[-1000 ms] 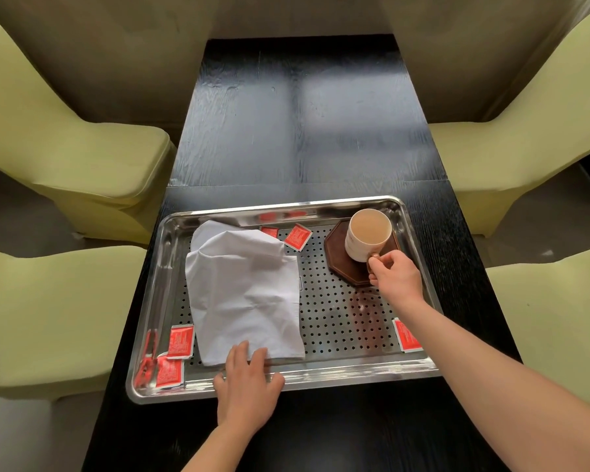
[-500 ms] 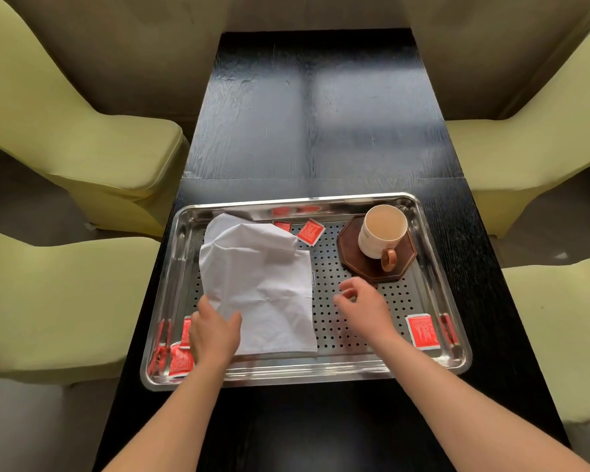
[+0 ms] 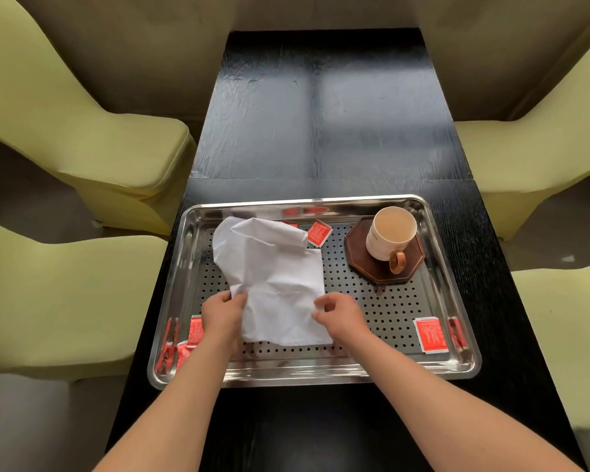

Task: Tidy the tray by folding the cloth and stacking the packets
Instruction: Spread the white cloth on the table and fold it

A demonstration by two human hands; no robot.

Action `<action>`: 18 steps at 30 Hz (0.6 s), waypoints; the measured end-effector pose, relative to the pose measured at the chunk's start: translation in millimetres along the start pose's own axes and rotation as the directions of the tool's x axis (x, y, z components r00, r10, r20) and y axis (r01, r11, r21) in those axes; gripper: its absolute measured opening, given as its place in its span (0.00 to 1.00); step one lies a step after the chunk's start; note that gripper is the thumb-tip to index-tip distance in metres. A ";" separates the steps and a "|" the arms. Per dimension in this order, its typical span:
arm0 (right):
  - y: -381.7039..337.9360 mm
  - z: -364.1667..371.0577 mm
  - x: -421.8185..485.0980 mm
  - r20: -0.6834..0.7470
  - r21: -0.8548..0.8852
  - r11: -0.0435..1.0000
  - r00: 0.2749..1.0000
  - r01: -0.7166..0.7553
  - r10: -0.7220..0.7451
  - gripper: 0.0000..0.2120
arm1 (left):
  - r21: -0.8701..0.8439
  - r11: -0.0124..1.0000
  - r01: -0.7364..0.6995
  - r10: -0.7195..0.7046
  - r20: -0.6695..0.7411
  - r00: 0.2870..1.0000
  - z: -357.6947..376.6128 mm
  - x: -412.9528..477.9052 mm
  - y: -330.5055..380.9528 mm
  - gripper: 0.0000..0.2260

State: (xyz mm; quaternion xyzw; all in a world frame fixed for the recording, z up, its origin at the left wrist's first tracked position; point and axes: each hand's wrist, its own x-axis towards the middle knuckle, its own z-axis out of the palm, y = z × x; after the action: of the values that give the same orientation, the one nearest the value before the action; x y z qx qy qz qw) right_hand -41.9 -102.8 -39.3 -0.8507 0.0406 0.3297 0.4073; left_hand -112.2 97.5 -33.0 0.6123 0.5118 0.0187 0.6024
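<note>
A crumpled white cloth (image 3: 273,274) lies in the left half of a perforated steel tray (image 3: 355,373). My left hand (image 3: 223,315) pinches the cloth's left edge. My right hand (image 3: 338,313) pinches its right edge near the front. Red packets lie scattered in the tray: one at the back (image 3: 318,233) beside the cloth, one at the front right (image 3: 430,334), and a few at the front left (image 3: 195,330), partly hidden by my left arm.
A cream mug (image 3: 389,238) with an orange handle stands on a dark octagonal coaster (image 3: 361,264) at the tray's back right. The tray rests on a black table (image 3: 321,114). Yellow-green chairs (image 3: 82,131) flank the table on both sides.
My right hand left the mug and came across to the cloth's right edge. My left hand moved from the tray's front rim onto the cloth's left edge. Both now pinch the cloth.
</note>
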 end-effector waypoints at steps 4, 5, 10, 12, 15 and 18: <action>-9.7 -10.7 -6.4 -0.109 0.186 0.983 0.994 0.010 0.011 0.10 | -0.189 0.982 -0.013 0.035 0.113 0.993 -2.9 -20.8 20.9 0.05; -14.0 -14.0 -10.6 -0.130 0.237 0.971 0.991 0.023 0.008 0.11 | -0.215 0.976 -0.021 0.050 0.129 0.990 -3.7 -25.3 26.4 0.05; -36.3 -32.8 -36.2 -0.262 0.377 0.908 0.961 0.185 -0.087 0.15 | -0.299 0.951 -0.077 0.133 0.170 0.976 -12.6 -45.8 48.6 0.06; -43.2 -40.6 -45.5 -0.284 0.436 0.865 0.950 0.246 -0.127 0.15 | -0.343 0.935 -0.088 0.152 0.162 0.975 -15.8 -52.2 54.9 0.06; -53.1 -52.8 -62.0 -0.316 0.473 0.824 0.933 0.312 -0.173 0.18 | -0.406 0.911 -0.080 0.155 0.156 0.975 -20.2 -63.1 62.5 0.06; -62.2 -65.5 -82.8 -0.337 0.519 0.767 0.915 0.377 -0.221 0.21 | -0.446 0.892 -0.076 0.178 0.191 0.965 -25.4 -78.5 68.2 0.06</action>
State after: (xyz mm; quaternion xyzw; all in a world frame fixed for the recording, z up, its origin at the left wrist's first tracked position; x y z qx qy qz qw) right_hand -50.8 -125.1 80.9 -0.7186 0.0530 0.1194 0.6831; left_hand -124.6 81.8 72.2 0.4928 0.3810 0.1021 0.7756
